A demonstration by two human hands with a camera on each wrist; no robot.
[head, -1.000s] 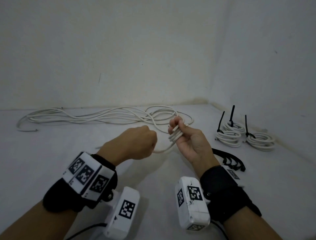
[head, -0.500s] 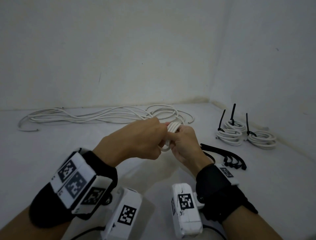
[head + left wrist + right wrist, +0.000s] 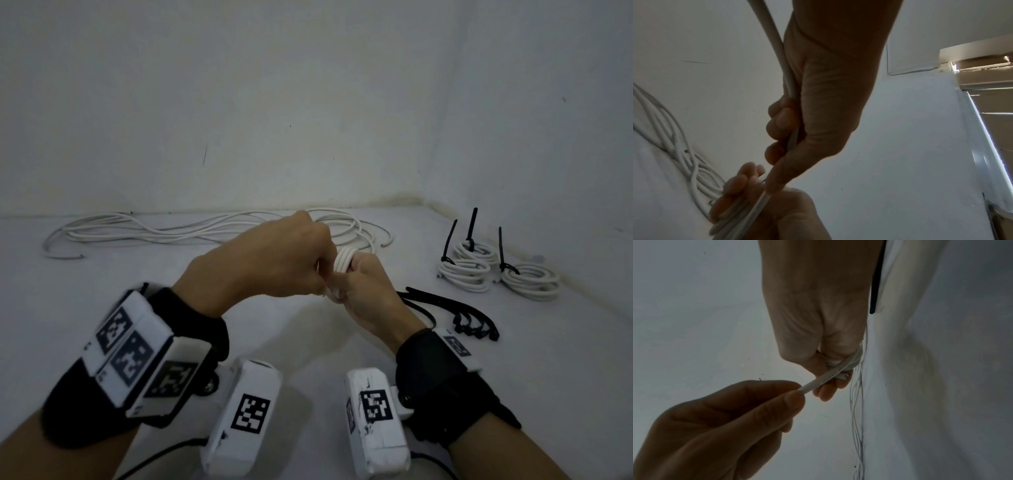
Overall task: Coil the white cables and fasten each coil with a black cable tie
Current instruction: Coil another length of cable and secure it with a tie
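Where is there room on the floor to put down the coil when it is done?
Bare floor lies between the loose white cables by the back wall and the left hand. More shows nearer than the spare black ties. The right corner is crowded: three tied coils sit close together there.

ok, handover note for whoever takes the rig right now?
Left hand: grips the cable's free run, feeding it on.
Right hand: holds the part-wound coil.
Done: three tied coils at right.
Spare ties lie beside the right wrist.
Loose cables lie by the back wall.
Left: finish winding, tie this coil, then the loose cables.
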